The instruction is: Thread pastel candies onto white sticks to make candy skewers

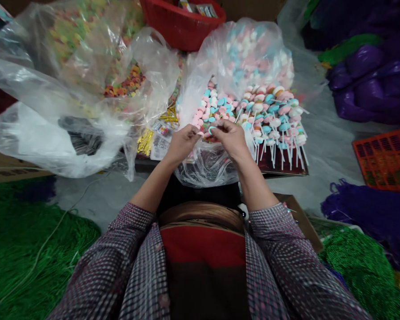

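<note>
Green strands [26, 249] lie heaped at far left, lower than a clear bag [83, 58] of yellow, green and orange pieces. Gold ties [145, 142] sit on the bench [268, 164] near my left hand [182, 141], its thumb and fingers pressed together at a pink piece [200, 133]; I cannot tell whether they grip it. Beside it I pinch a pale blue piece [211, 129] in my right hand [232, 137], near loose pastel sweets [218, 104]. Further right, sweets on white sticks [276, 115] lie piled; an orange crate [386, 158] stands well apart.
</note>
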`<state>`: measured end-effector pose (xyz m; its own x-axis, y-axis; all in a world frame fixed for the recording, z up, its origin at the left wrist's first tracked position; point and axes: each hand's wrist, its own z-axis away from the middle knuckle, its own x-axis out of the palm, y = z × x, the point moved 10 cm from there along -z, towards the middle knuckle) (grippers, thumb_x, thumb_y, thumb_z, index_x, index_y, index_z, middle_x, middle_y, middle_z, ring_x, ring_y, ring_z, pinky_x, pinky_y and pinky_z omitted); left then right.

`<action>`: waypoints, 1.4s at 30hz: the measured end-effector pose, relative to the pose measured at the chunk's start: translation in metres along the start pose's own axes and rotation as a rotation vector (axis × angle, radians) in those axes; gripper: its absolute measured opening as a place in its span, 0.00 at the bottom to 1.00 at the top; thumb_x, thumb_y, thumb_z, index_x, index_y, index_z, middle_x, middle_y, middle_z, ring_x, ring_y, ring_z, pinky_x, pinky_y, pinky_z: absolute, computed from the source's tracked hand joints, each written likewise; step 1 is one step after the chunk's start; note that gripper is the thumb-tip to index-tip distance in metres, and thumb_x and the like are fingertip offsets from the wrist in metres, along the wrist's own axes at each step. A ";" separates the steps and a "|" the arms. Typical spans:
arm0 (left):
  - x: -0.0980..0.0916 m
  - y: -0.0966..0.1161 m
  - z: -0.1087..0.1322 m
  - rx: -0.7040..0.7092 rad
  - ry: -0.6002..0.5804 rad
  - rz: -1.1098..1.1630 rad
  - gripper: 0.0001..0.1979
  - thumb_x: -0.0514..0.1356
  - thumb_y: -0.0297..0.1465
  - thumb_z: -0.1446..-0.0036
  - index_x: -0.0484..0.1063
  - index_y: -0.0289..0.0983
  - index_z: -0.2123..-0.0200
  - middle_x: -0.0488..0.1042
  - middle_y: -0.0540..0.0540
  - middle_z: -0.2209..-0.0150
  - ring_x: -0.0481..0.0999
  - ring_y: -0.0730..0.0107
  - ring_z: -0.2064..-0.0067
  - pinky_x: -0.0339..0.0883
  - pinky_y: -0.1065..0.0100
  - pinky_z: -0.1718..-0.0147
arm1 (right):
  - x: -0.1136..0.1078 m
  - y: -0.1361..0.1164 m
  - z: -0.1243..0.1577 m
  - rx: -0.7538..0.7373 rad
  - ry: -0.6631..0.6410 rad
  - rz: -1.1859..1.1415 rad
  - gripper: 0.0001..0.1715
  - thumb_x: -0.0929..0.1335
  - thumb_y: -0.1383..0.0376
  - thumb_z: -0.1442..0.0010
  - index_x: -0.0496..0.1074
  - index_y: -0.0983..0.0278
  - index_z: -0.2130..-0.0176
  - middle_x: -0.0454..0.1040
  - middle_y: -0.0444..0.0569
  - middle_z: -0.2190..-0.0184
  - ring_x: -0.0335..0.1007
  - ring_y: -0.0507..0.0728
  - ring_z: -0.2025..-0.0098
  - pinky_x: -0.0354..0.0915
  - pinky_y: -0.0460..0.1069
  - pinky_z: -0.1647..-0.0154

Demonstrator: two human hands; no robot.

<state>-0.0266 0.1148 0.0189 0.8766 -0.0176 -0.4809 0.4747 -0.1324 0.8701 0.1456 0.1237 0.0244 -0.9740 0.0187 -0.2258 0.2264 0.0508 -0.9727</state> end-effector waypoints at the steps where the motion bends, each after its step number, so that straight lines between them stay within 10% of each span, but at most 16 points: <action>1: -0.002 -0.004 0.000 -0.057 0.014 0.144 0.05 0.66 0.26 0.40 0.73 0.38 0.66 0.75 0.53 0.72 0.73 0.72 0.70 0.65 0.70 0.68 | 0.002 0.003 0.004 0.039 -0.004 -0.111 0.08 0.74 0.61 0.43 0.78 0.62 0.62 0.79 0.44 0.67 0.77 0.56 0.64 0.77 0.56 0.54; 10: 0.020 -0.008 0.010 -0.225 0.003 0.656 0.00 0.68 0.28 0.41 0.80 0.38 0.66 0.78 0.54 0.72 0.74 0.78 0.72 0.67 0.74 0.72 | 0.003 0.005 0.034 0.133 0.060 -0.351 0.20 0.79 0.54 0.48 0.80 0.61 0.59 0.81 0.43 0.62 0.79 0.52 0.64 0.80 0.52 0.53; 20: 0.037 -0.006 0.023 -0.302 -0.012 0.685 0.03 0.65 0.31 0.35 0.77 0.38 0.63 0.80 0.52 0.68 0.80 0.77 0.69 0.76 0.74 0.70 | -0.004 -0.020 0.044 -0.198 0.209 0.353 0.07 0.68 0.63 0.31 0.77 0.60 0.56 0.79 0.53 0.56 0.76 0.60 0.51 0.74 0.58 0.44; 26: 0.035 -0.009 0.018 -0.220 -0.024 0.676 0.09 0.64 0.39 0.33 0.76 0.40 0.63 0.82 0.50 0.64 0.81 0.75 0.65 0.80 0.68 0.60 | 0.023 -0.032 0.057 -0.348 0.057 0.498 0.20 0.61 0.70 0.29 0.78 0.61 0.48 0.80 0.56 0.47 0.74 0.59 0.40 0.69 0.59 0.34; 32: 0.039 -0.010 0.015 -0.222 -0.016 0.693 0.06 0.68 0.32 0.42 0.76 0.39 0.62 0.80 0.52 0.68 0.80 0.74 0.69 0.76 0.71 0.67 | -0.028 -0.003 0.064 -0.132 0.182 0.315 0.23 0.62 0.62 0.27 0.75 0.58 0.39 0.83 0.54 0.46 0.80 0.60 0.45 0.73 0.60 0.38; 38: 0.046 -0.018 0.013 -0.256 0.052 0.559 0.04 0.65 0.30 0.40 0.72 0.39 0.66 0.73 0.57 0.76 0.74 0.77 0.76 0.66 0.75 0.76 | -0.070 0.015 0.054 0.001 0.169 0.895 0.20 0.61 0.69 0.30 0.82 0.66 0.54 0.84 0.62 0.54 0.80 0.65 0.48 0.73 0.58 0.43; 42: 0.049 -0.024 0.016 -0.231 0.062 0.526 0.05 0.66 0.32 0.41 0.71 0.40 0.67 0.72 0.58 0.78 0.71 0.76 0.78 0.65 0.74 0.77 | -0.069 0.023 0.042 0.148 0.155 1.073 0.24 0.57 0.72 0.28 0.79 0.70 0.47 0.80 0.66 0.47 0.79 0.66 0.50 0.72 0.56 0.48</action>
<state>0.0035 0.1015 -0.0268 0.9991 0.0362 0.0240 -0.0274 0.0983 0.9948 0.2177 0.0815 0.0152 -0.2562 0.1075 -0.9606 0.9437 -0.1871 -0.2726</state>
